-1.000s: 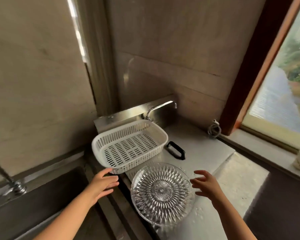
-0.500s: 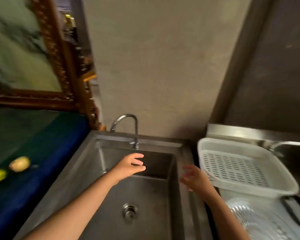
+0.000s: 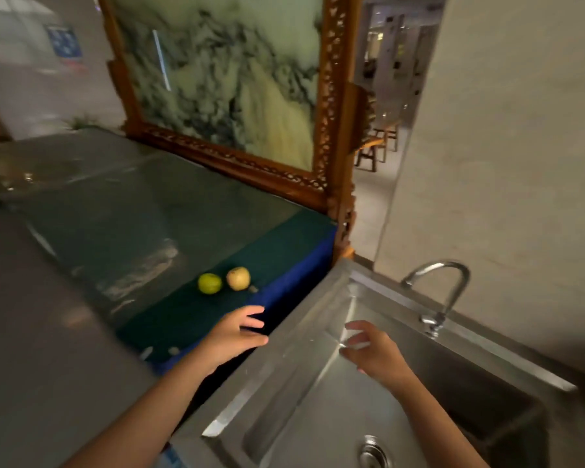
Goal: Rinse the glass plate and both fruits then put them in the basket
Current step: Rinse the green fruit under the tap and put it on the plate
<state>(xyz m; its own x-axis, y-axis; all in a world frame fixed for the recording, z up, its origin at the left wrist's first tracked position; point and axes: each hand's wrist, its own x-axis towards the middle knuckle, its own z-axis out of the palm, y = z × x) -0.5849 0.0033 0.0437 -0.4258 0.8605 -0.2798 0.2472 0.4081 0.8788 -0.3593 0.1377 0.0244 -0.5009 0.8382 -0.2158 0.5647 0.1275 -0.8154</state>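
Behind the counter stands a carved wooden frame (image 3: 331,106) with a marbled green and yellow panel, and at 1 o'clock a passage with wooden stools is seen. On the dark green glass-topped table (image 3: 142,211), close to its blue edge, two fruits lie side by side without touching: a green fruit (image 3: 209,283) and, just at its 3 o'clock, a tan fruit (image 3: 238,278). At 5 o'clock of the table begins a steel sink (image 3: 318,383), with a curved faucet (image 3: 443,292) at its far rim and a round drain (image 3: 374,454) at the bottom edge of the view.

The person's left hand (image 3: 232,337) hovers over the blue table edge, at 6 o'clock of the fruits and near them, fingers loosely spread and holding nothing. The right hand (image 3: 374,351) hangs over the sink's left rim, fingers also released and slightly curled, empty. The glass plate and the basket are out of view.
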